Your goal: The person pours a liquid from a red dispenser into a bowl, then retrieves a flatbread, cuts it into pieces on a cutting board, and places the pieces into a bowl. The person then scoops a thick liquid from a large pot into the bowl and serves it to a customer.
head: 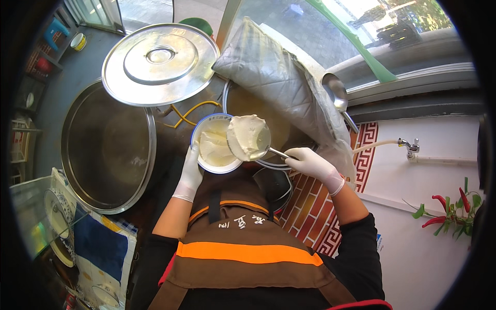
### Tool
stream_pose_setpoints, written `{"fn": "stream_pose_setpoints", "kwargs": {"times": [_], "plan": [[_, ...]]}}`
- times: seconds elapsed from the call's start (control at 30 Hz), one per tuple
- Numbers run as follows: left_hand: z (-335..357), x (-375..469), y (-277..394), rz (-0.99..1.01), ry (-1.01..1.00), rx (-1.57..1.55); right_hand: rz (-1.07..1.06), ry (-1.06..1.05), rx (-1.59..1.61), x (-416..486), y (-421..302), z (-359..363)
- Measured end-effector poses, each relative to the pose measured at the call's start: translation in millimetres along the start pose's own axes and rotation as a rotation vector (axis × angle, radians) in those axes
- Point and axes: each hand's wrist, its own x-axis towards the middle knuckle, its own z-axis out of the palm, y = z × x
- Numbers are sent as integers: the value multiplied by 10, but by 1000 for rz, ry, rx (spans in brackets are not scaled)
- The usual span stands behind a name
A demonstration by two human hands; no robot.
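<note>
My gloved left hand (191,170) grips the near-left rim of a white bowl (221,169) with a blue edge. Pale, soft curd that looks like tofu pudding (215,149) lies in slabs inside it. In my gloved right hand (310,164) is the handle of a flat metal skimming ladle (264,139). A thick slice of the same curd (245,133) rests on the ladle, which overlaps the bowl's right side. Behind the ladle stands a large round vat (248,99) of cloudy, yellowish contents, partly covered by a quilted, plastic-wrapped cover (275,66).
A wide steel pot (112,155) stands open at left, its large metal lid (135,83) overlapping its far edge. A yellow hose (184,116) runs between the vessels. Another ladle (336,93) lies beside the cover. At right are a wall tap (409,147) and hanging peppers (436,221).
</note>
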Motion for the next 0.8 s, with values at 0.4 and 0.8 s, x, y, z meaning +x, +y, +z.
{"fn": "stream_pose_setpoints", "kwargs": {"times": [0.4,0.8], "plan": [[223,-104,36,87,-34,105,-13,-176,-309,356,-421,152],[116,-90,33,103,68,3,28,-102,-647,-28,-338,-712]]}}
